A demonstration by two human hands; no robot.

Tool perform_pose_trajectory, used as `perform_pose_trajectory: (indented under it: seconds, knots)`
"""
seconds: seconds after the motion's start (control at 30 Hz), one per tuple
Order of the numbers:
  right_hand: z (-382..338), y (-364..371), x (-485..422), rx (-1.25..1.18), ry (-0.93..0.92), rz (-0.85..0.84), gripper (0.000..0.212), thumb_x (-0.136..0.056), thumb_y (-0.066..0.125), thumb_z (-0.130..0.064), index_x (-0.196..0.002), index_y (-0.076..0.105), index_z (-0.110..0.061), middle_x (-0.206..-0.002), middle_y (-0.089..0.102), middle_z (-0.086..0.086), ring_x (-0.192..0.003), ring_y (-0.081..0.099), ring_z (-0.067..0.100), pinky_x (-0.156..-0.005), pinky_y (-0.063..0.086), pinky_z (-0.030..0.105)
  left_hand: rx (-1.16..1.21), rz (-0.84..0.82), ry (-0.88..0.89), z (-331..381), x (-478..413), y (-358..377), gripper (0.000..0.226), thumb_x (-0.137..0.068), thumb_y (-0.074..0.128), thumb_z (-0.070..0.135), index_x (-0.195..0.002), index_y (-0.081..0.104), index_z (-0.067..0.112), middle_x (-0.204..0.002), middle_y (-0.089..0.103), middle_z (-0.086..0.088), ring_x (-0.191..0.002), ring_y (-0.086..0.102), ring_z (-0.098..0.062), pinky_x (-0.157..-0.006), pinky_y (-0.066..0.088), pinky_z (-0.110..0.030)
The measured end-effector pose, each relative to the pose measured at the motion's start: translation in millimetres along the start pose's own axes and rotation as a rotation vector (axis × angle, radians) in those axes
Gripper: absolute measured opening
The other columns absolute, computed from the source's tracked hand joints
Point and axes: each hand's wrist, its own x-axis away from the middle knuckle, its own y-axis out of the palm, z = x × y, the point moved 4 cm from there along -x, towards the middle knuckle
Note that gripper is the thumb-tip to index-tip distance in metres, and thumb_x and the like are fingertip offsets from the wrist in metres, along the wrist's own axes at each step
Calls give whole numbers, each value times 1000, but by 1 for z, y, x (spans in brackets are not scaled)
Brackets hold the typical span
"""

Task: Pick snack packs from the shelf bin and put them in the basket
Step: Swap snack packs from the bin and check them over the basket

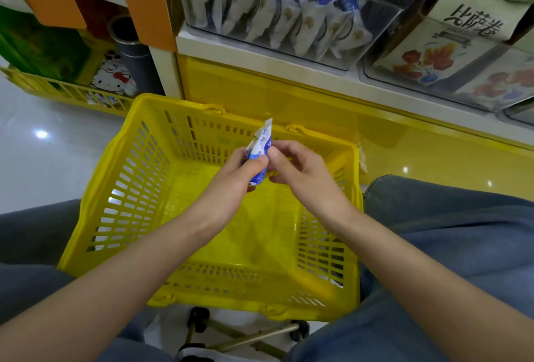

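Blue-and-white foil marks the snack pack (pixel 261 150), which is held upright above the middle of the basket (pixel 135 142), clear of its floor. The print on the pack is too small and creased to read. The left hand (pixel 245 172) grips its lower half, thumb across the front and fingers curled behind. The right hand (pixel 302 172) meets it from the other side, with the thumb tip against the pack's right edge and the remaining fingers curled in below, so it seems to pinch that edge. Both forearms reach in from the bottom of the view.

The basket is yellow slotted plastic with its handles folded down at the rim. It sits between the person's knees, which are in blue denim (pixel 450 234), over a metal frame with small black casters (pixel 248 332).

Just beyond, a white shelf edge (pixel 260 51) carries the clear shelf bin (pixel 384 25), where matching blue-and-white packs (pixel 291 15) stand in leaning rows. To its right, another clear bin holds cartons (pixel 462 44) with large dark characters that appear to read 比萨卷 above a red drawing. At the far left, a yellow rack (pixel 62 88) holds a Hello Kitty printed item (pixel 111 80), beside a grey tube (pixel 134 55) and orange panels (pixel 146 0).
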Motion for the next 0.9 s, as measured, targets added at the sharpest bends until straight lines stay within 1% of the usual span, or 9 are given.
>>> perform_pose_trajectory:
  seconds: [0.13, 0.27, 0.33, 0.4, 0.47, 0.53, 0.63, 0.77, 0.9]
  knots:
    - [2, -2, -1, 77, -24, 64, 12, -89, 59, -15, -100, 59, -21, -100, 64, -5, -89, 64, 15, -79, 53, 30, 3, -54, -17, 0, 1, 1, 23, -96, 40, 23, -103, 53, 40, -110, 62, 12, -105, 56, -3, -94, 41, -26]
    - [1, -3, 4, 242, -151, 87, 18, -86, 63, -16, -103, 61, -23, -105, 64, -6, -81, 60, -2, -65, 46, 8, -83, -128, 8, -1, 5, 1, 30, -95, 41, 38, -121, 55, 31, -119, 64, 11, -115, 56, -4, -105, 39, -34]
    - [1, -3, 4, 293, -194, 80, 18, -87, 63, -17, -104, 63, -24, -105, 65, -5, -82, 59, -6, -64, 43, 6, -143, -93, 25, -1, 5, 0, 33, -97, 36, 38, -121, 56, 28, -120, 63, 8, -115, 56, -7, -106, 39, -39]
    - [1, -5, 3, 254, -176, 73, 14, -87, 63, -19, -99, 64, -26, -99, 66, -8, -81, 60, -4, -65, 46, 10, -182, -28, 16, -1, 5, -2, 30, -98, 32, 37, -109, 59, 31, -115, 65, 2, -112, 58, -15, -103, 40, -44]
    - [1, -8, -1, 181, -126, 75, 10, -87, 62, -16, -93, 65, -24, -92, 67, -9, -83, 63, 6, -72, 54, 23, -191, 2, 7, -2, 6, -3, 29, -98, 31, 35, -96, 60, 31, -108, 66, -4, -107, 60, -23, -101, 41, -48]
    - [3, -11, -3, 149, -97, 84, 11, -88, 61, -13, -89, 66, -22, -88, 68, -4, -84, 66, 15, -71, 57, 31, -215, 1, 7, -3, 6, -2, 32, -99, 31, 35, -99, 61, 25, -108, 66, -9, -105, 60, -28, -99, 41, -51]
    - [3, -10, -3, 166, -101, 92, 10, -87, 62, -16, -85, 65, -26, -86, 69, -5, -84, 67, 18, -70, 58, 33, -263, 29, 19, -5, 6, -3, 37, -98, 32, 36, -102, 59, 11, -107, 60, -16, -103, 57, -33, -96, 41, -52]
    - [1, -8, -1, 278, -146, 81, 3, -85, 65, -24, -86, 65, -28, -82, 66, -19, -75, 64, 1, -73, 57, 29, -310, 97, 41, -1, 7, -4, 28, -99, 35, 28, -76, 51, 24, -83, 44, 0, -94, 50, -26, -90, 41, -38]
    - [2, -9, -1, 280, -87, 100, 4, -86, 64, -25, -84, 68, -25, -81, 70, -8, -77, 68, 14, -72, 57, 41, -319, 63, 51, -2, 6, -6, 28, -99, 36, 24, -78, 54, 20, -87, 52, -8, -100, 51, -34, -95, 40, -50]
